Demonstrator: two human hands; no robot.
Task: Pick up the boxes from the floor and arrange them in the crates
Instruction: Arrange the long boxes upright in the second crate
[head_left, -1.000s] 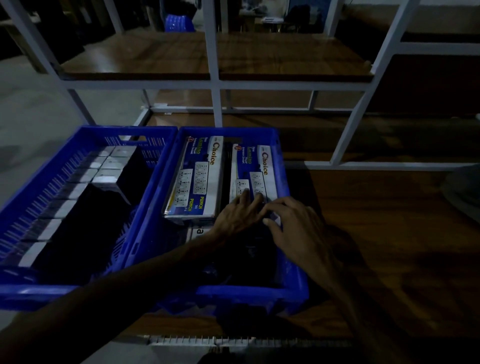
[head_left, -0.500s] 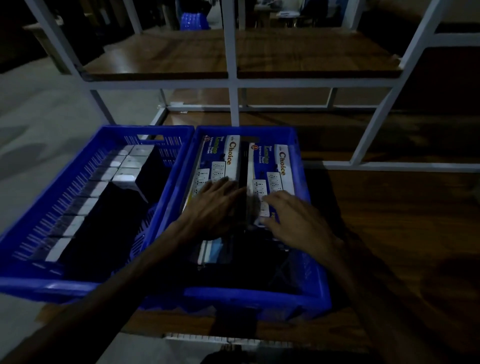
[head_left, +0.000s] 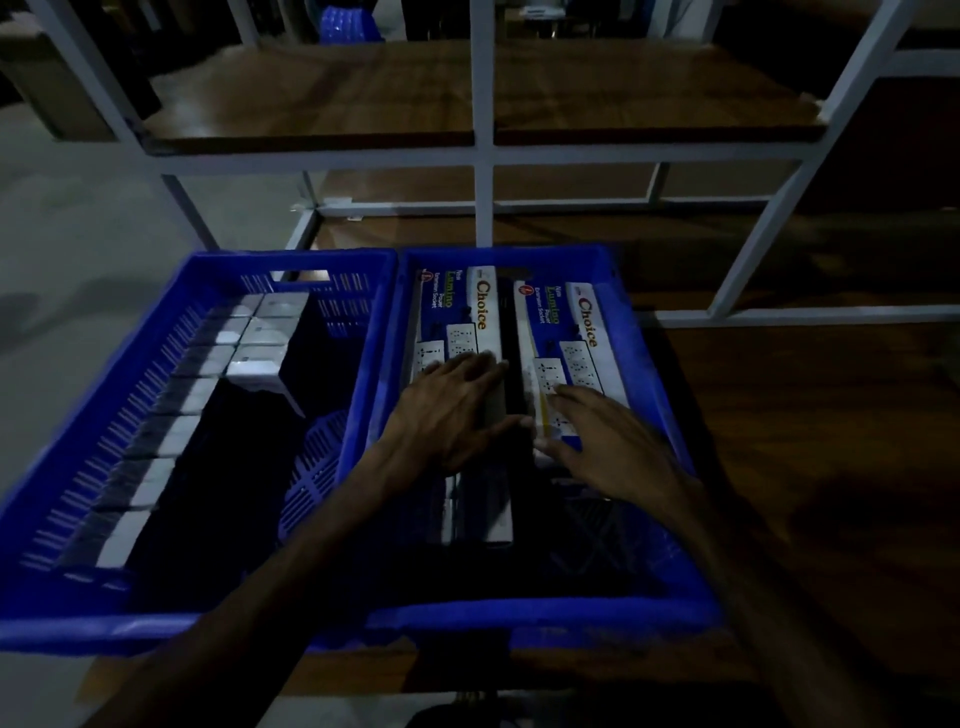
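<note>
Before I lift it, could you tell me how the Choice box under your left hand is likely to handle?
The left Choice box is long and flat-sided, so probably stiff and unlikely to roll. Its printed card looks smooth, perhaps slippery. The left hand rests flat on it.

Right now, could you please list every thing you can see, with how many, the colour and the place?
blue crates: two, blue plastic, side by side on the wooden surface.
Choice socket boxes: two on top, blue and white, lying flat in the right crate; more edges show beneath, number unclear.
small boxes: many, pale grey-white, in rows along the left side of the left crate; exact count unclear.
shelf frame: one, white metal with brown wooden boards, behind the crates.
floor: grey, at left.
left hand: flat, fingers straight, pressing on the left Choice box.
right hand: flat, fingers resting on the right Choice box.
</note>
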